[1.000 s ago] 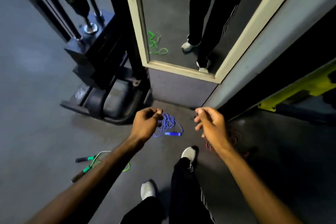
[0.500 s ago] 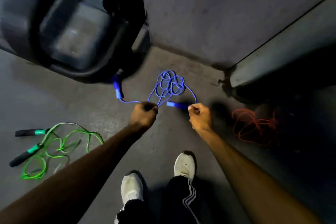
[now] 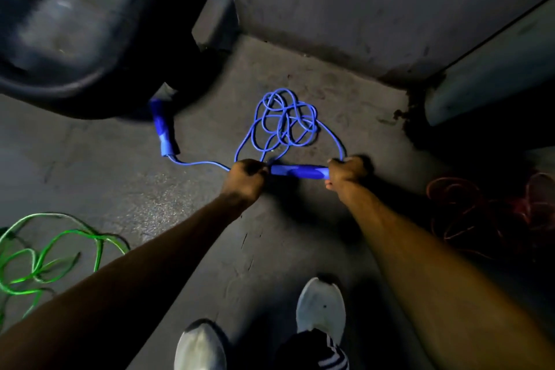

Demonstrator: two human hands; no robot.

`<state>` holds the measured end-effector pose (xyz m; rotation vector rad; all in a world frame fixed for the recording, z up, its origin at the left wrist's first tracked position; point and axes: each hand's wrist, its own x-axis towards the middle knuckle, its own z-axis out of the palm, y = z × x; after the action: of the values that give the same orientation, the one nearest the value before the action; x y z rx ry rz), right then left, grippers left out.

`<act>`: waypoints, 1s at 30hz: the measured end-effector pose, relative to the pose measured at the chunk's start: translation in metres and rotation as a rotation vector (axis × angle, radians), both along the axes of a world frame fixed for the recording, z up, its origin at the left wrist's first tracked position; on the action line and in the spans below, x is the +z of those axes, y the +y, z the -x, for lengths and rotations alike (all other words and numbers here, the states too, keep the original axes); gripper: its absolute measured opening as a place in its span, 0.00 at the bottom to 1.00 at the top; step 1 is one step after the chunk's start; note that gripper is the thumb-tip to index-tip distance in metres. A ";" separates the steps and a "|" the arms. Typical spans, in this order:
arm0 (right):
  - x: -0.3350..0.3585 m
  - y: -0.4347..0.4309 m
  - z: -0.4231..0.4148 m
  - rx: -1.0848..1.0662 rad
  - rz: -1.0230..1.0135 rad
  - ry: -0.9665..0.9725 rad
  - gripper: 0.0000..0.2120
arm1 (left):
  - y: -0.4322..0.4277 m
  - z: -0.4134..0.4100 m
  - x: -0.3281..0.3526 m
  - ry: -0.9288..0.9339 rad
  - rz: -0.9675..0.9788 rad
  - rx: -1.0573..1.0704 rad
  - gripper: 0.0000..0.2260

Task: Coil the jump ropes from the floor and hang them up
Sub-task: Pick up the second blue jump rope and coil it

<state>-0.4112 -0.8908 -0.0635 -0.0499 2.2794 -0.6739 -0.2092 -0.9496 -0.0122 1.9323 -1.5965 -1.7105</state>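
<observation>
A blue jump rope [image 3: 285,120] lies tangled on the grey floor in front of me. My right hand [image 3: 345,171] grips the right end of one blue handle [image 3: 300,172], which lies level just above the floor. My left hand [image 3: 244,179] is curled round the blue cord at the handle's left end. The second blue handle [image 3: 163,132] lies on the floor to the left, partly under a dark machine base. A green jump rope [image 3: 45,252] is sprawled at the lower left. A red jump rope [image 3: 486,213] lies in shadow at the right.
A dark machine base [image 3: 90,27] fills the upper left. A grey wall [image 3: 375,3] runs along the back, with a pale ledge [image 3: 495,78] at the right. My two white shoes [image 3: 319,309] stand on the floor [image 3: 180,204] at the bottom.
I have bent down closer to the floor. My hands went from hanging free above the blue rope to gripping its handle and cord; the view now sits nearer to the rope.
</observation>
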 end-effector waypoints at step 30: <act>0.784 0.268 -0.196 0.891 0.618 0.333 0.07 | 0.189 -0.157 0.725 0.216 0.612 -1.078 0.13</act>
<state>-0.2150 -0.6225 0.7203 -1.4556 1.9416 -0.8633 -0.0517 -0.7608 0.7124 0.5577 -2.8405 -1.2490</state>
